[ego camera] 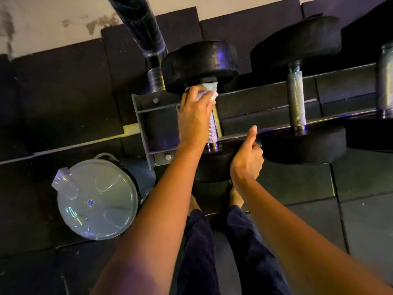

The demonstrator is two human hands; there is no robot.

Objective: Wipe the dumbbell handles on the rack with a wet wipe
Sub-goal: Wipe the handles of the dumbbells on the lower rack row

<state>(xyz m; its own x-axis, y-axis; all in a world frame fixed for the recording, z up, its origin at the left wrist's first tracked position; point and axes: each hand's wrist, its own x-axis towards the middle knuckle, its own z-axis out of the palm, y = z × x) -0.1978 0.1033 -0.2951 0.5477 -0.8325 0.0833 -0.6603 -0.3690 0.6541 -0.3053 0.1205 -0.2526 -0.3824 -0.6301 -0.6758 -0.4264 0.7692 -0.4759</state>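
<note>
In the head view, the wet wipe (209, 90) is held bunched in the left hand (195, 116), whose fingers are wrapped over the far end of the first dumbbell's handle (213, 126), just under the far weight head (200, 62). Knurled steel is left bare nearer than that hand's knuckles. The right hand (247, 158) is set against the near weight head (217, 160), thumb raised and fingers curled; whether that head is actually gripped cannot be told, since the fingertips are hidden. A second handle (296, 99) is seen on the rack (265, 92) beyond and to the right of the right hand, apparently unwiped. A grey lidded bucket (95, 201) is seen on the floor, left of the left forearm. If the dumbbell is not steadied, it could be rolled by the stroke; the wipe could be snagged and torn by the knurling.
</note>
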